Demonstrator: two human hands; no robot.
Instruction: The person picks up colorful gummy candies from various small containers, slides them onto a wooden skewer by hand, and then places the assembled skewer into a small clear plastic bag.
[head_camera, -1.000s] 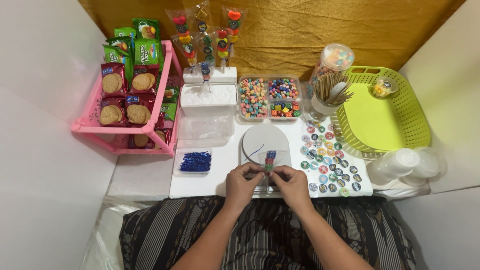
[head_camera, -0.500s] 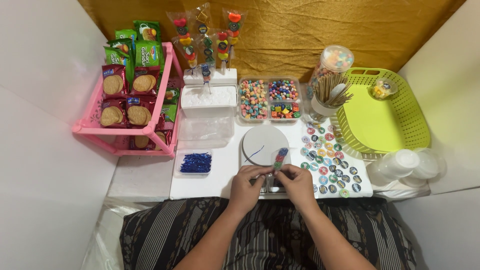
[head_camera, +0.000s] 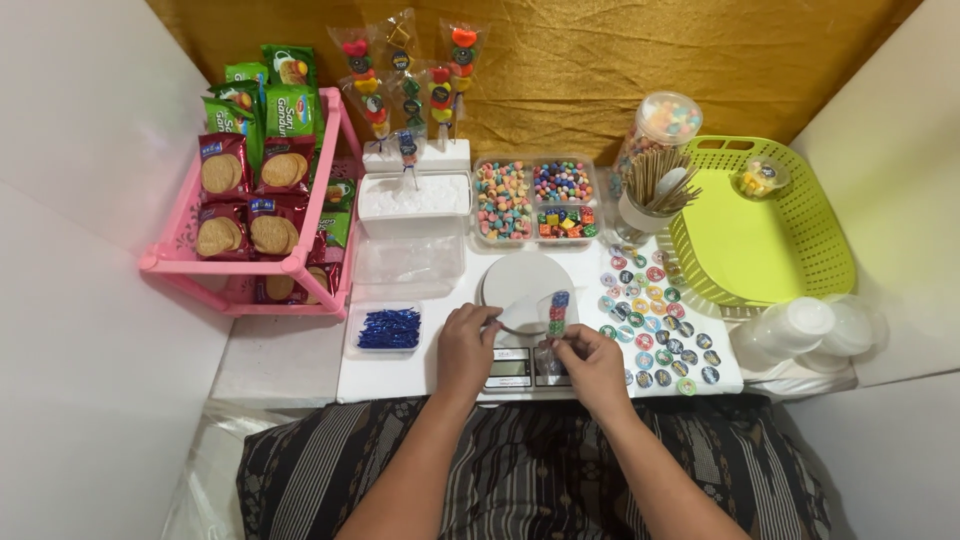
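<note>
Pinching a candy skewer (head_camera: 556, 318) in a clear bag between both hands, just above the scale (head_camera: 524, 300) at the table's near edge. Left hand (head_camera: 467, 347) curling around the bag's lower left side, fingertips seemingly touching the wrap beside the scale's round white plate; grip partly hidden by the knuckles. Right hand (head_camera: 592, 362) gripping the bag's lower end, thumb and forefinger closing on it. Bag's bottom and the stick hard to make out against the scale's display. Covering part of the scale's front with both hands. Lying just left of the left hand, a tray of blue ties (head_camera: 388, 328). Spreading to the right, round stickers (head_camera: 655, 318), some blurred. Standing behind, candy boxes (head_camera: 532, 198) and finished skewers (head_camera: 405, 75). Forearms cut off at the lower frame edge.
</note>
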